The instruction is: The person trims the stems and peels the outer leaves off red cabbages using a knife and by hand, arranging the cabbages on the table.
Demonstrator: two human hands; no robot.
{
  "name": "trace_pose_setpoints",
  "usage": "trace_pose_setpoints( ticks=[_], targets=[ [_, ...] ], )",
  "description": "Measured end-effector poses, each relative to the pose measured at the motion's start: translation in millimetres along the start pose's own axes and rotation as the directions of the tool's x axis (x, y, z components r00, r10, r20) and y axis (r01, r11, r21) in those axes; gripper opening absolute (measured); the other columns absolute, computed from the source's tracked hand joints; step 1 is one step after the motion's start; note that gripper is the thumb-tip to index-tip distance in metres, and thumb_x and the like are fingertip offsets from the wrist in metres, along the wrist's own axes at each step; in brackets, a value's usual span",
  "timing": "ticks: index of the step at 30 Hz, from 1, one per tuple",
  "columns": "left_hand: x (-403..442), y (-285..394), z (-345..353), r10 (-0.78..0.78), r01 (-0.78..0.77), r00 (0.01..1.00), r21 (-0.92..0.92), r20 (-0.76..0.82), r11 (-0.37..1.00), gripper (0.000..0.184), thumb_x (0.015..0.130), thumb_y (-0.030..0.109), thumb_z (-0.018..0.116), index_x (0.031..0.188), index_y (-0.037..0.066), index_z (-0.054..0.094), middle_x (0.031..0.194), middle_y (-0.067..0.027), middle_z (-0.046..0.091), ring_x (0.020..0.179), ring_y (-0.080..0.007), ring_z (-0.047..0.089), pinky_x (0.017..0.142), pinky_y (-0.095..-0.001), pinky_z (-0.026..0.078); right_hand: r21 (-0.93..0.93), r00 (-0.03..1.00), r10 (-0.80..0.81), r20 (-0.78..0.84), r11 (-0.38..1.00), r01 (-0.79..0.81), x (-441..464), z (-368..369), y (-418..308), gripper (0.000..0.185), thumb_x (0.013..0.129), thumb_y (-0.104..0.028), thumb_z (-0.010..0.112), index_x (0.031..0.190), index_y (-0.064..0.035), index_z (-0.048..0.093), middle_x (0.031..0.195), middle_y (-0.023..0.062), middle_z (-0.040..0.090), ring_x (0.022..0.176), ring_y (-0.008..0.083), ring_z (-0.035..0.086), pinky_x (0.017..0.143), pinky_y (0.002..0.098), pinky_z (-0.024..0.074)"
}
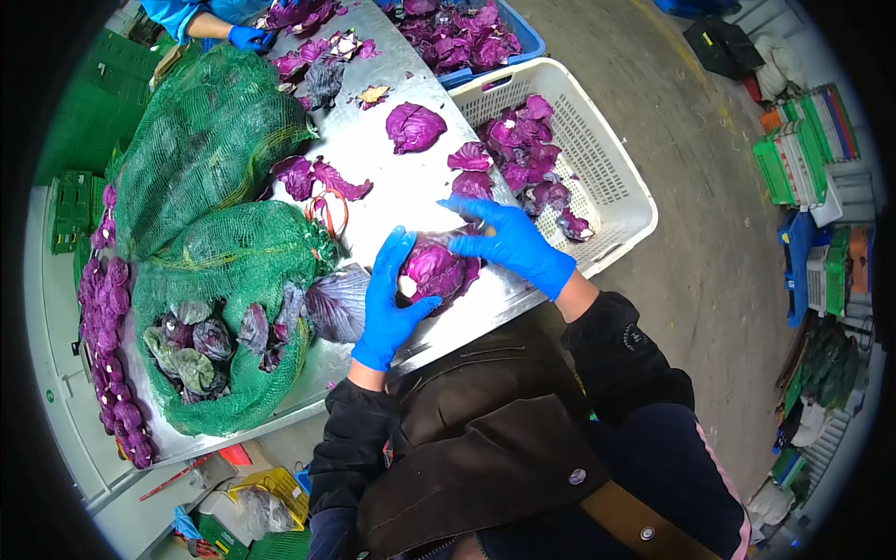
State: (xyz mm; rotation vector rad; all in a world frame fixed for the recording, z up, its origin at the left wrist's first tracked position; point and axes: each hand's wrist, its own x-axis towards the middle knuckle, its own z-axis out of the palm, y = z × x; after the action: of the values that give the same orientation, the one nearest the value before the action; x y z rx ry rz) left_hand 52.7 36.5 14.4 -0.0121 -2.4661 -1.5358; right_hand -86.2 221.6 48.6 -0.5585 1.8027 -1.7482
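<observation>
My left hand (390, 303), in a blue glove, is curled around a red cabbage (435, 269) at the near edge of the metal table (401, 89). The cabbage's pale cut stem faces left. My right hand (511, 245), also gloved in blue, is at its upper right, with fingers stretched and apart. A small tan spot shows between those fingers; I cannot tell what it is. Loose cabbage leaves (471, 170) lie just beyond my right hand. A large dark purple leaf (338, 303) rests left of my left hand.
An open green mesh sack (280, 397) of cabbages and fuller sacks (205, 140) stand left. Another red cabbage (415, 127) sits farther back. A white crate (621, 187) and blue crate (532, 37) hold leaves on the right. A co-worker's gloved hand (250, 38) is at the far end.
</observation>
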Motion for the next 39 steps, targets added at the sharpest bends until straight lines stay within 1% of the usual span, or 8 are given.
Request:
trace_pose_setpoints(
  ticks=[5,14,17,19,23,29,31,39],
  targets=[
    [-14,43,2,-0.117,0.190,0.968,0.350,-0.220,0.917,0.084,0.070,0.012,0.081,0.142,0.001,0.038,0.141,-0.0191,0.044,0.130,-0.0349,0.043,0.111,-0.0424,0.033,-0.340,0.981,0.178,0.075,0.930,-0.143,-1,-7,4,0.048,0.080,-0.020,0.079,0.124,-0.0094,0.065,0.067,-0.0005,0.057,0.061,0.0074,0.049,0.061,0.0262,0.0455],
    [-14,-4,41,-0.359,0.330,0.892,-0.148,-0.276,0.932,0.091,0.069,0.011,0.085,0.142,0.000,0.032,0.134,-0.0156,0.045,0.120,-0.0249,0.051,0.100,-0.0358,0.046,-0.321,0.978,0.156,0.141,0.941,-0.104,-6,-15,25,0.040,0.080,-0.025,0.079,0.113,-0.0051,0.069,0.064,0.0070,0.063,0.044,0.0150,0.059,0.044,0.0281,0.0483],
    [-18,-4,40,-0.408,0.352,0.869,-0.230,-0.279,0.907,0.091,0.068,0.009,0.085,0.142,0.000,0.033,0.134,-0.0153,0.045,0.120,-0.0246,0.051,0.100,-0.0360,0.047,-0.636,0.873,-0.467,0.142,0.632,0.442,-13,3,43,0.034,0.081,-0.023,0.076,0.109,-0.0042,0.070,0.068,0.0089,0.065,0.049,0.0144,0.061,0.046,0.0286,0.0498],
    [-16,3,38,-0.420,0.327,0.857,-0.317,-0.298,0.890,0.088,0.066,0.008,0.086,0.140,0.001,0.039,0.134,-0.0137,0.047,0.120,-0.0244,0.051,0.101,-0.0359,0.046,-0.113,0.981,0.157,-0.111,0.979,-0.170,-16,6,47,0.025,0.083,-0.021,0.074,0.102,-0.0039,0.071,0.071,0.0071,0.065,0.055,0.0123,0.062,0.051,0.0270,0.0506],
    [-22,3,26,-0.415,0.277,0.864,-0.419,-0.285,0.865,0.089,0.057,0.005,0.088,0.136,0.003,0.046,0.133,-0.0107,0.051,0.119,-0.0246,0.052,0.104,-0.0369,0.044,0.175,0.972,0.228,-0.060,0.961,-0.215,-18,-1,36,0.017,0.085,-0.018,0.072,0.087,-0.0024,0.068,0.071,0.0010,0.061,0.055,0.0069,0.056,0.052,0.0229,0.0468],
    [-8,24,-1,-0.453,0.236,0.874,-0.661,-0.176,0.712,0.099,0.049,0.012,0.093,0.135,0.003,0.046,0.134,-0.0108,0.050,0.123,-0.0243,0.049,0.107,-0.0371,0.040,-0.292,0.923,0.267,-0.276,0.892,-0.345,3,-27,34,0.022,0.089,-0.020,0.069,0.104,-0.0043,0.068,0.082,0.0024,0.064,0.065,0.0105,0.062,0.058,0.0241,0.0499],
    [-4,22,-3,-0.433,0.263,0.879,-0.557,-0.197,0.788,0.100,0.049,0.015,0.094,0.135,0.002,0.045,0.133,-0.0107,0.050,0.123,-0.0241,0.048,0.107,-0.0371,0.039,-0.406,0.916,-0.348,-0.199,0.880,0.246,-1,-4,2,0.043,0.083,-0.028,0.074,0.118,-0.0070,0.063,0.100,0.0062,0.063,0.071,0.0147,0.059,0.065,0.0312,0.0500],
    [-4,-12,13,-0.315,0.283,0.939,-0.212,-0.139,0.935,0.107,0.052,0.019,0.093,0.140,0.002,0.035,0.133,-0.0116,0.044,0.125,-0.0254,0.045,0.106,-0.0375,0.040,-0.437,0.989,0.054,0.136,0.899,0.011,11,4,5,0.036,0.077,-0.039,0.076,0.098,-0.0105,0.069,0.082,0.0084,0.066,0.075,0.0288,0.066,0.068,0.0375,0.0513]
  ],
)
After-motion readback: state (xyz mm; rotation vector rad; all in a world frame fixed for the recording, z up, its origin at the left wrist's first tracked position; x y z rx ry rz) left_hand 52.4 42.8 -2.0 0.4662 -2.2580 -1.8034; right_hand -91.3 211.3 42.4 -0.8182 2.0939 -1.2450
